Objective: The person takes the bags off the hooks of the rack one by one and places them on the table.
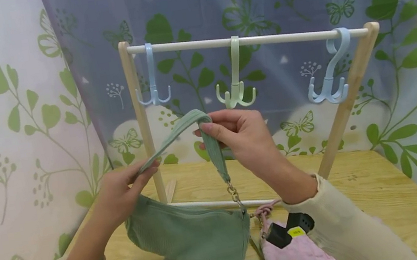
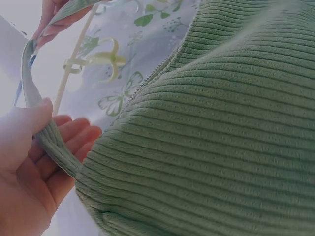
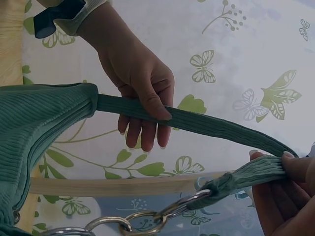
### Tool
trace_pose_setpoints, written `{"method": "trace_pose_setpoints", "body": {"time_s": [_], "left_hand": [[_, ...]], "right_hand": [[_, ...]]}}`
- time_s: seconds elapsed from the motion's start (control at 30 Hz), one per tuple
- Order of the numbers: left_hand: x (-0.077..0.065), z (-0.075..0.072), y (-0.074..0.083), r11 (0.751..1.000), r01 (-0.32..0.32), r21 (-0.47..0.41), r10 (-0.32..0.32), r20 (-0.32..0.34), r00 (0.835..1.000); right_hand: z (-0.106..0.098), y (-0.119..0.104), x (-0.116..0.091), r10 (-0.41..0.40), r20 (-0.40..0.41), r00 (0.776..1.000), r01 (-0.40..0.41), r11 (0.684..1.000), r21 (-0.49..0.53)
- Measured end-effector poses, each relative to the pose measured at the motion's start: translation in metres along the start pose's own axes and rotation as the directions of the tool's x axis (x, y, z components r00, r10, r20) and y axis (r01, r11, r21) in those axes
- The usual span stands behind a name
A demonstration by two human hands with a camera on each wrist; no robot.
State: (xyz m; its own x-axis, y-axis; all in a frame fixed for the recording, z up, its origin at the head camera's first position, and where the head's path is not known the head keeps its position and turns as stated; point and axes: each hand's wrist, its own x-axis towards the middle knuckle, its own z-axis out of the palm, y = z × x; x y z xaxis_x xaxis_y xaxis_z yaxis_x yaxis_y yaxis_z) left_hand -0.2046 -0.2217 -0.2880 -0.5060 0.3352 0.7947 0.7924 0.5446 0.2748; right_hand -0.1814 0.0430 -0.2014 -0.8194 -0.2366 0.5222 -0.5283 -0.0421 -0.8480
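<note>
A green corduroy shoulder bag (image 1: 192, 229) hangs by its strap (image 1: 179, 130) between my two hands. My right hand (image 1: 245, 137) pinches the strap near its top, where it folds over and runs down to a chain of metal rings (image 1: 233, 192). Lower on the other side, my left hand (image 1: 119, 191) pinches the strap between thumb and fingers, close to the bag's end. In the left wrist view the ribbed bag (image 2: 206, 123) fills the right side, its zipper along the upper edge. The right wrist view shows the strap (image 3: 211, 128) stretched between both hands.
Behind the hands stands a rack with a white rail (image 1: 194, 45) and wooden posts (image 1: 141, 123). A blue hook (image 1: 153, 84), a pale green hook (image 1: 236, 79) and another blue hook (image 1: 330, 77) hang on it. A pink quilted bag (image 1: 295, 253) lies on the wooden table (image 1: 387, 210).
</note>
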Motion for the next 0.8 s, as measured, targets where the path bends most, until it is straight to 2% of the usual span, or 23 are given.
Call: {"method": "trace_pose_setpoints", "body": {"time_s": [0.13,0.27,0.5,0.67,0.8], "left_hand": [[-0.003,-0.007,-0.002,0.995,-0.018,-0.099,0.022,0.038,0.999],[-0.004,-0.014,-0.003,0.985,-0.034,-0.168,0.041,0.037,0.998],[-0.01,-0.032,-0.002,1.0,-0.007,0.013,0.007,-0.018,1.0],[-0.01,-0.042,-0.002,0.994,-0.051,0.095,0.056,-0.05,0.997],[-0.01,-0.047,-0.002,0.984,-0.084,0.159,0.097,-0.082,0.992]], "right_hand": [[0.0,0.002,-0.001,-0.005,0.007,1.0,0.005,1.0,-0.026],[0.0,0.003,-0.001,-0.015,0.009,1.0,0.016,0.997,-0.08],[0.0,0.007,-0.004,-0.031,0.021,0.999,0.035,0.972,-0.233],[0.0,0.009,-0.005,-0.058,0.039,0.998,0.067,0.952,-0.299],[-0.001,0.011,-0.006,-0.084,0.035,0.996,0.091,0.917,-0.389]]}}
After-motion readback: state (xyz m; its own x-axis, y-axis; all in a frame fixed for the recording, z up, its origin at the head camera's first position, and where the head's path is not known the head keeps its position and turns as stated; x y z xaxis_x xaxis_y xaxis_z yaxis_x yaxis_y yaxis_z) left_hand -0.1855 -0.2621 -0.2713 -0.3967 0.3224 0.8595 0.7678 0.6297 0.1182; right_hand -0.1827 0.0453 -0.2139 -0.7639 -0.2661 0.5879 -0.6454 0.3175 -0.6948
